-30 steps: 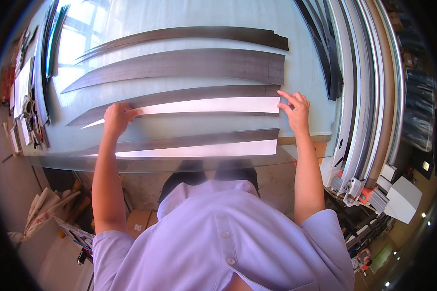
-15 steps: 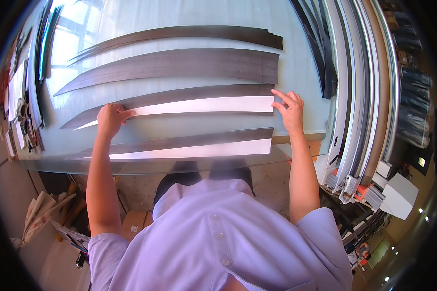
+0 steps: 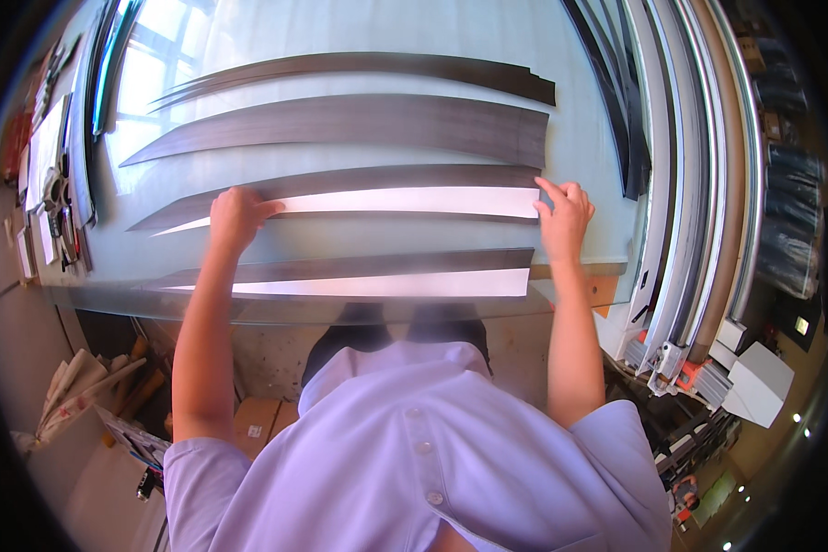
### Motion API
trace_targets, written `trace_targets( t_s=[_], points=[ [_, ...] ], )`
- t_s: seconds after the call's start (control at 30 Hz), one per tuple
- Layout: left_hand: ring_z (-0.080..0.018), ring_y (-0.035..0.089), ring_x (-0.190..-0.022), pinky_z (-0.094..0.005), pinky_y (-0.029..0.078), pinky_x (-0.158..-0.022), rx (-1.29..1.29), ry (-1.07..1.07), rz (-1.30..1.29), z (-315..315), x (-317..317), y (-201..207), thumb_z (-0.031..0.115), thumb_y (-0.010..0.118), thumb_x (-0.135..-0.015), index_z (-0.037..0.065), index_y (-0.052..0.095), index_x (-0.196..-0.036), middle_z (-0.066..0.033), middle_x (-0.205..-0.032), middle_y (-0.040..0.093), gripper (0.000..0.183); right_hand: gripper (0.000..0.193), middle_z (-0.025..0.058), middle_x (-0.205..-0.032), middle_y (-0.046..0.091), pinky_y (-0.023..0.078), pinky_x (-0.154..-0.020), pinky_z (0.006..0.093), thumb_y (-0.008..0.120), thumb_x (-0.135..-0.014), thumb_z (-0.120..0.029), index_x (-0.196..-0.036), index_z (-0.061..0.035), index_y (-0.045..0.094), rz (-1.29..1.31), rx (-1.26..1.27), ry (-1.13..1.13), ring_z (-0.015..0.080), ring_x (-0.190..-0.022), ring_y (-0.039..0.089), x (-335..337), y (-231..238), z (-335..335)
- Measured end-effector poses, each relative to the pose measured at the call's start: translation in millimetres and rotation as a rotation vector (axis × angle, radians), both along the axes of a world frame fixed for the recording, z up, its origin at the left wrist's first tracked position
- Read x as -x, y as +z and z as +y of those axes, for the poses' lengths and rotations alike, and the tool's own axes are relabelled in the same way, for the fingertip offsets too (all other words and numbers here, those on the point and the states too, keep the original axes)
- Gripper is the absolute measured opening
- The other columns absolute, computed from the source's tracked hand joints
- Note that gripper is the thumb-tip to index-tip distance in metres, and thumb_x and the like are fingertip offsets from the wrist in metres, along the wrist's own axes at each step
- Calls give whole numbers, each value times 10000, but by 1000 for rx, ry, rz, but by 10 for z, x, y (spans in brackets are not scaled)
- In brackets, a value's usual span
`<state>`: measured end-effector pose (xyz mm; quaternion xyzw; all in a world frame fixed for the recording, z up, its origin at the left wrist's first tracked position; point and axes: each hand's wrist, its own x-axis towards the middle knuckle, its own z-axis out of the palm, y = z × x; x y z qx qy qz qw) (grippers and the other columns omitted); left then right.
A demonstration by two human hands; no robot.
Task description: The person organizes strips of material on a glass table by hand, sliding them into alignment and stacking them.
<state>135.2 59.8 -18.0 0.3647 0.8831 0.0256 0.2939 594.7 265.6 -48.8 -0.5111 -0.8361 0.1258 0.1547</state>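
Note:
A long white tapered strip (image 3: 414, 202) lies on a dark grey curved strip (image 3: 377, 177) on the glass-topped table. Over its narrow left part, my left hand (image 3: 237, 219) is curled, with the thumb pointing right along the white strip; its fingertips are partly hidden. At the wide right end, my right hand (image 3: 566, 219) has thumb and forefinger apart, touching or nearly touching the strip's end edge. Nearer me lies a second white strip (image 3: 432, 283) on another dark strip (image 3: 414, 264). Farther off are a broad bare dark strip (image 3: 368, 124) and a stack of narrower dark strips (image 3: 377, 64).
Long metal rails (image 3: 685, 184) run along the table's right side. Black strips (image 3: 616, 101) lie at the far right. Scissors (image 3: 55, 189) and other tools sit at the left edge. Below the front edge are rolled material (image 3: 78, 391) and a cardboard box (image 3: 256, 421).
The whole view has shifted, so the table and strips appear farther right. My right forefinger sits slightly lower at the strip's end. My left hand keeps its place on the strip.

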Motion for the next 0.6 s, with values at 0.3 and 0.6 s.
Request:
trace_targets(
  t_s=[0.3, 0.6],
  points=[
    [-295, 655, -689, -416, 456, -752, -17, -74, -13, 345, -677, -24, 408, 783, -800, 87, 711, -647, -66, -617, 668, 364, 706, 170, -1563, 344, 233, -1171, 597, 731, -874, -415, -1482, -187, 454, 219, -68, 289, 397, -1469, 290, 2310, -224, -756],
    [-246, 653, -594, -392, 497, -615, 24, -95, 3, 392, -669, 24, 388, 803, -800, 59, 704, -660, -61, -575, 655, 371, 809, 161, -1657, 217, 151, -1206, 618, 393, -953, -704, -1601, -232, 274, -112, -123, 253, 405, -1532, 161, 1237, -286, -71]
  ],
)
